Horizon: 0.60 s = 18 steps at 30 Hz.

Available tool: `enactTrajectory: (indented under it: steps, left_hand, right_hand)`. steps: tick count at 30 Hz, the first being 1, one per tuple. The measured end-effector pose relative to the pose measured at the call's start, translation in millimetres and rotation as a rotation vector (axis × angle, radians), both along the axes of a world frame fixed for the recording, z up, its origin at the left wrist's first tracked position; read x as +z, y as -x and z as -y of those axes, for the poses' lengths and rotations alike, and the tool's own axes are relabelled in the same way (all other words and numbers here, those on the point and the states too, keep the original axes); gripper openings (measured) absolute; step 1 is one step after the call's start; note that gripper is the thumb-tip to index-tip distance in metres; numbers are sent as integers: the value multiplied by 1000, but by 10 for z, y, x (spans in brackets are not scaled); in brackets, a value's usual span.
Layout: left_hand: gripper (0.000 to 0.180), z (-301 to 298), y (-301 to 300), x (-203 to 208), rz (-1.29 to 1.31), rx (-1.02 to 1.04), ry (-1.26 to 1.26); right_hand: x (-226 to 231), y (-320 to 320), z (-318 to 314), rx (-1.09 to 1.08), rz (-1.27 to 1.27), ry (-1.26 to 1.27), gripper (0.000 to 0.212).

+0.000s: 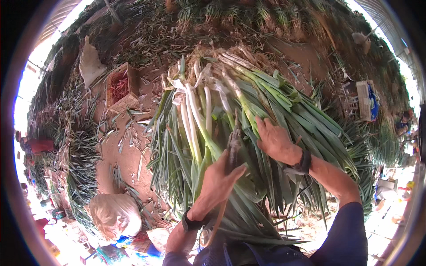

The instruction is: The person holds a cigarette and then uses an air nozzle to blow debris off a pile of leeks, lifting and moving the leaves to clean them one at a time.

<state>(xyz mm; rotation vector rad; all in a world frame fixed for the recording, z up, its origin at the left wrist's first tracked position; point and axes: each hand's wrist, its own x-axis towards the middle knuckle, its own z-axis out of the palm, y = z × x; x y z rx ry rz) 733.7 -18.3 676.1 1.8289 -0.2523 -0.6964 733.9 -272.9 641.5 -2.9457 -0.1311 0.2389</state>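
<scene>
Fading from white to green on stalks (194, 111) beyond the left fingers (238, 172); deep green on leaves (306, 119) beside the right fingers (262, 128); behind these, black on the wristband (305, 162), dark blue on the sleeve (344, 235).

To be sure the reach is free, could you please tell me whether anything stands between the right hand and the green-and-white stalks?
Nothing visible does: the right hand is right up against the green part of the stalks. The dark, blurred item by the left hand sits to the left, not in between.
</scene>
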Motion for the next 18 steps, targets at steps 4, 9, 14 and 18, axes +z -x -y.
enactTrajectory:
  steps: [4,9,14,18]
  left_hand:
    - [56,162,93,75,-99,-95,-60]
    - [54,272,153,62,-121,-76,-76]
    - [52,350,236,179,-148,-71,-86]
    - [59,189,707,244,-206,-48,-82]
  right_hand:
    - [-10,527,-50,-42,70,90,79]
    - [-5,923,-190,-71,86,193,63]
    - [29,1101,-134,-165,14,28,63]
    - [48,1139,124,-156,99,-317,74]
